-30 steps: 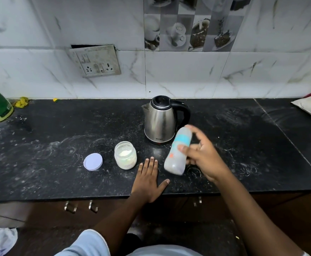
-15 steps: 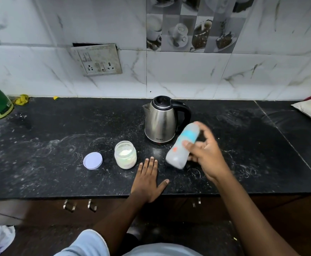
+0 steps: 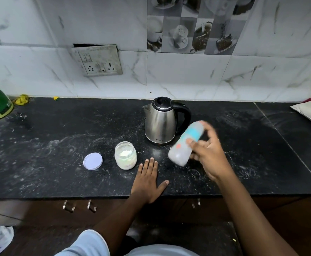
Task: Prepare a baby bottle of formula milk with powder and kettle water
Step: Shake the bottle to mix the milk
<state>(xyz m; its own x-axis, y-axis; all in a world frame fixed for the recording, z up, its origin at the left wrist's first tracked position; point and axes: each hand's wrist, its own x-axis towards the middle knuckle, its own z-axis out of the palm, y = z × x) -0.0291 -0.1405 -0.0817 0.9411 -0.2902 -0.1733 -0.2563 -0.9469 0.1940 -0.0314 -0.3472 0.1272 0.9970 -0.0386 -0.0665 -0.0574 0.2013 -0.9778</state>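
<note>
Left hand [image 3: 149,179] lies flat and released on the bench [image 3: 40,154], just beside the open powder jar [image 3: 125,155] and its lid [image 3: 93,161]. Behind stands the kettle [image 3: 160,121]. Right hand [image 3: 209,156] grasps the tilted, blurred bottle [image 3: 185,145] above the bench. It looks light and smooth, perhaps slippery; gripping around the middle seems safest.

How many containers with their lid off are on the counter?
1: the powder jar, open, beside the left hand; its lid lies flat to its left. The kettle is closed.
</note>
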